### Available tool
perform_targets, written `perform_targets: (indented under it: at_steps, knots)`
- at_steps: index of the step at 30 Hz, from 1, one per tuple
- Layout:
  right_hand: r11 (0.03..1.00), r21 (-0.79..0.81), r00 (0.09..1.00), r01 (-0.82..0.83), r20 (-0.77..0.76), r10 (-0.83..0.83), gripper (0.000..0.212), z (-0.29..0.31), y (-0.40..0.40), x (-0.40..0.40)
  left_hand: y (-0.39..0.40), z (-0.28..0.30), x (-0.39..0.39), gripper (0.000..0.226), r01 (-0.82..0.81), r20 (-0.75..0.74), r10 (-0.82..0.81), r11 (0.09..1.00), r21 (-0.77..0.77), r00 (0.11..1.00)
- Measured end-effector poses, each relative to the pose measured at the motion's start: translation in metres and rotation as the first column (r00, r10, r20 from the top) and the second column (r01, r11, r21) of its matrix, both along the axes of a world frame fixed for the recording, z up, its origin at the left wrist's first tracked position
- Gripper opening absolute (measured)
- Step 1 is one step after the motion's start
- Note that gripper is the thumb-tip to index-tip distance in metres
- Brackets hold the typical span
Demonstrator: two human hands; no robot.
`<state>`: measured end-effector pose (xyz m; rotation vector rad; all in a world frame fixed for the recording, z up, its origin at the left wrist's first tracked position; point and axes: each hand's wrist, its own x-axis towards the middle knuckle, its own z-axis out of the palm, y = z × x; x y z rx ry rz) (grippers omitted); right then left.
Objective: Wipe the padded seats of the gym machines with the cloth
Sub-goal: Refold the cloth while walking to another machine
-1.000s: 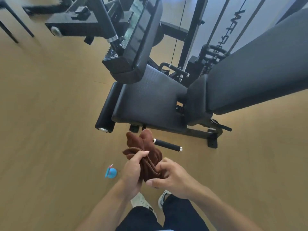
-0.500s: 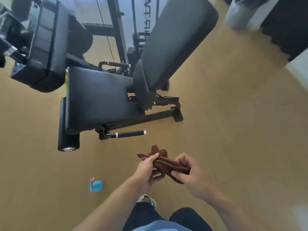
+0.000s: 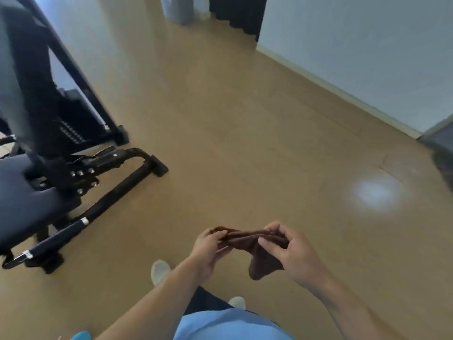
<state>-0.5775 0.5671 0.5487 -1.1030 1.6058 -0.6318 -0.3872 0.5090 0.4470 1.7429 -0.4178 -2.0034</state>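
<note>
A brown cloth (image 3: 247, 244) is stretched between both hands at waist height over the floor. My left hand (image 3: 208, 251) pinches its left end and my right hand (image 3: 291, 253) grips its right end, with a fold hanging below. The black padded seat (image 3: 22, 209) of a gym machine sits at the far left, well apart from the cloth. Its backrest (image 3: 22, 77) rises blurred at the upper left edge.
The machine's black floor frame (image 3: 127, 182) and a handle bar (image 3: 54, 241) jut out toward me at the left. A blue object (image 3: 81, 336) lies at the bottom edge. A white wall (image 3: 367, 57) runs along the right, with a grey bin (image 3: 179, 8) far back.
The view has swung to the right, so the machine has slid to the left edge. Both hands have drawn the bunched cloth out into a flatter strip between them.
</note>
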Motion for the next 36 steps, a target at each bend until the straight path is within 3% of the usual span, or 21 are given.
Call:
perform_targets:
  at_steps: [3, 7, 10, 12, 13, 15, 17, 19, 24, 26, 28, 29, 31, 34, 36]
  knots:
    - [0.973, -0.039, 0.973, 0.229, 0.023, -0.229, 0.006, 0.008, 0.024, -0.064, -0.003, 0.007, -0.067, 0.01, 0.208, -0.018, -0.211, 0.972, -0.106, 0.977]
    - [0.829, -0.02, 0.813, 0.559, 0.212, -0.543, 0.003, 0.031, 0.043, -0.13, -0.01, 0.017, -0.154, 0.021, 0.341, -0.264, -0.375, 0.925, -0.166, 0.889]
    - [0.538, 0.114, 0.458, 0.835, 0.398, -0.795, 0.012, 0.033, 0.054, -0.179, -0.018, 0.023, -0.215, 0.028, 0.529, -0.385, -0.576, 0.817, -0.231, 0.721]
    - [0.314, 0.232, 0.182, 0.92, 0.455, -0.871, 0.017, 0.028, 0.063, -0.213, -0.023, 0.024, -0.252, 0.044, 0.673, -0.385, -0.739, 0.669, -0.316, 0.553]
    - [0.221, 0.275, 0.075, 0.936, 0.455, -0.887, 0.021, 0.024, 0.068, -0.228, -0.024, 0.025, -0.27, 0.05, 0.719, -0.373, -0.791, 0.603, -0.346, 0.485]
    - [0.101, 0.319, -0.048, 0.942, 0.428, -0.902, 0.027, 0.014, 0.079, -0.252, -0.026, 0.028, -0.302, 0.061, 0.775, -0.309, -0.835, 0.542, -0.325, 0.455]
    - [0.062, 0.352, -0.094, 0.934, 0.411, -0.907, 0.035, 0.005, 0.088, -0.268, -0.029, 0.029, -0.331, 0.061, 0.811, -0.27, -0.858, 0.505, -0.293, 0.437]
    - [0.054, 0.335, -0.069, 0.941, 0.343, -0.937, 0.043, -0.002, 0.094, -0.281, -0.033, 0.031, -0.36, 0.051, 0.837, -0.273, -0.876, 0.469, -0.283, 0.398]
    - [0.135, 0.22, 0.145, 0.966, -0.03, -0.989, 0.042, -0.003, 0.098, -0.299, -0.042, 0.038, -0.428, 0.028, 0.894, -0.202, -0.958, 0.266, -0.36, 0.204]
    - [0.188, 0.202, 0.199, 0.961, -0.038, -0.979, 0.045, -0.003, 0.096, -0.301, -0.039, 0.041, -0.456, 0.026, 0.9, -0.188, -0.977, 0.174, -0.401, 0.105]
    - [0.207, 0.136, 0.201, 0.969, 0.056, -0.978, 0.043, -0.006, 0.096, -0.308, -0.029, 0.043, -0.483, 0.029, 0.897, -0.193, -0.981, 0.081, -0.434, -0.004]
    - [0.185, 0.093, 0.172, 0.978, 0.131, -0.976, 0.036, -0.007, 0.095, -0.313, -0.022, 0.045, -0.497, 0.031, 0.894, -0.198, -0.978, 0.037, -0.447, -0.058]
    - [0.053, 0.023, 0.046, 0.998, 0.242, -0.969, 0.026, -0.006, 0.096, -0.328, -0.007, 0.047, -0.523, 0.035, 0.892, -0.203, -0.971, -0.022, -0.452, -0.127]
    - [-0.167, -0.001, -0.163, 0.986, 0.22, -0.962, 0.017, -0.011, 0.107, -0.357, 0.012, 0.055, -0.563, 0.031, 0.907, -0.19, -0.968, -0.073, -0.414, -0.164]
    - [-0.211, -0.008, -0.207, 0.977, 0.179, -0.962, 0.014, -0.017, 0.12, -0.38, 0.024, 0.06, -0.593, 0.025, 0.928, -0.145, -0.972, -0.123, -0.351, -0.183]
